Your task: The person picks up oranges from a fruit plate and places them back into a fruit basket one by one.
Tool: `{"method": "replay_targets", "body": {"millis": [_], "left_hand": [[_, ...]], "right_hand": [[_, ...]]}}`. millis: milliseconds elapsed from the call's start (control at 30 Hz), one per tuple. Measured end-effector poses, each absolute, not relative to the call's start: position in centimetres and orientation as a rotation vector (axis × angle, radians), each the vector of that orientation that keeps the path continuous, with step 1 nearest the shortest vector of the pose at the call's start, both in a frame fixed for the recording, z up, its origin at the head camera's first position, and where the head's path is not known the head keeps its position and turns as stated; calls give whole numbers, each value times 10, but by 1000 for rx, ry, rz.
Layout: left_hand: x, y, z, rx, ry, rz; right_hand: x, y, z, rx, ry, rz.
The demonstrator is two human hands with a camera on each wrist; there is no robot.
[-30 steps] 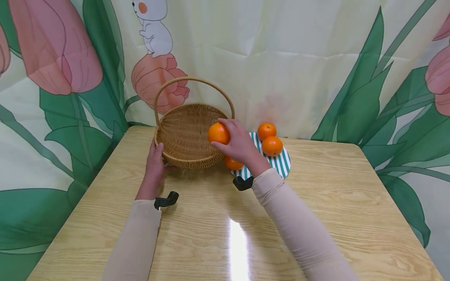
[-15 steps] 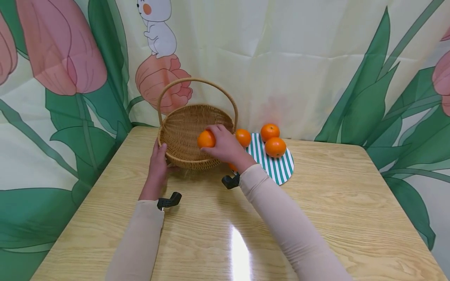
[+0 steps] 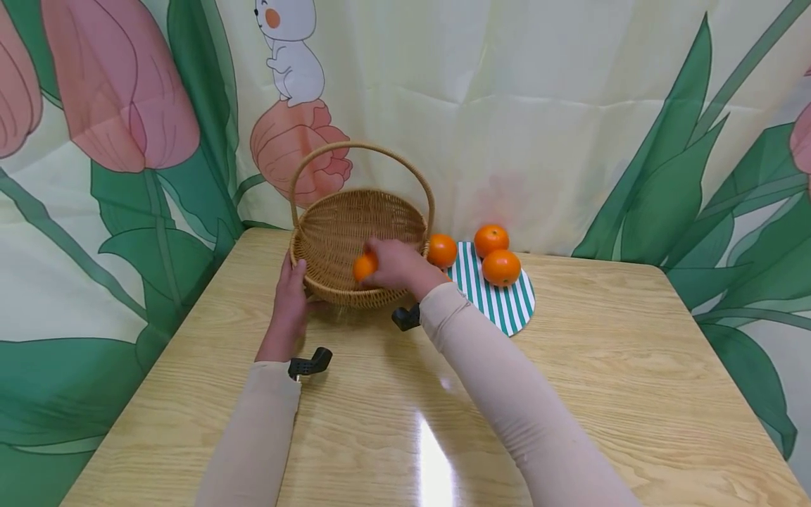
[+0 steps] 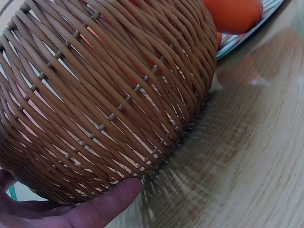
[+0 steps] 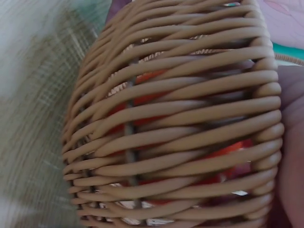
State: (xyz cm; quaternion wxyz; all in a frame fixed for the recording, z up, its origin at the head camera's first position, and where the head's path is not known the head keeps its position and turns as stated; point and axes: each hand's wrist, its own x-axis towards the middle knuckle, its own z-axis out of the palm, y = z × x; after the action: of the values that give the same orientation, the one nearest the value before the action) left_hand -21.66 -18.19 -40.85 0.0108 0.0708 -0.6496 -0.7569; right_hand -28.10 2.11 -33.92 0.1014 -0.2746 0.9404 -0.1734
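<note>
One wicker basket (image 3: 355, 208) with one arched handle (image 3: 361, 145) is standing on a pale wooden tabletop (image 3: 602, 422), and a person's two bare hands are working at it. The left hand (image 3: 289, 292) is gripping the basket's left side, its thumb showing near the rim and its other fingers partly hidden. The right hand (image 3: 398, 266) is curling around one held orange (image 3: 364, 268), keeping it inside the basket, over the right part of the opening. Just right of the basket, one striped plate (image 3: 503, 313) in green and white is lying on the tabletop. Three more oranges are showing clearly there: a near orange (image 3: 442, 251) is sitting beside the basket, partly covered by it, while a back orange (image 3: 491, 241) and a front orange (image 3: 502, 268) are resting together on the plate. A sliver of orange colour is peeking out by the right wrist, mostly hidden. In both wrist views, orange-red patches are glowing through the weave, but how many fruits they are cannot be told. Two beige sleeves (image 3: 253, 429) are covering the arms, and one flowered curtain (image 3: 538, 155) is hanging behind.
</note>
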Motion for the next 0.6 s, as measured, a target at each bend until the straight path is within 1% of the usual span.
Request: {"method": "replay_targets", "body": {"millis": [200,600], "left_hand": [[-213,-180,-404,231,-2023,-2366],[-227,-184,-423,261,-1997,-2365]], "right_hand": [[-283,17,-336,-783,2698,-431],[-285,15,-336,-814,2674,-332]]}}
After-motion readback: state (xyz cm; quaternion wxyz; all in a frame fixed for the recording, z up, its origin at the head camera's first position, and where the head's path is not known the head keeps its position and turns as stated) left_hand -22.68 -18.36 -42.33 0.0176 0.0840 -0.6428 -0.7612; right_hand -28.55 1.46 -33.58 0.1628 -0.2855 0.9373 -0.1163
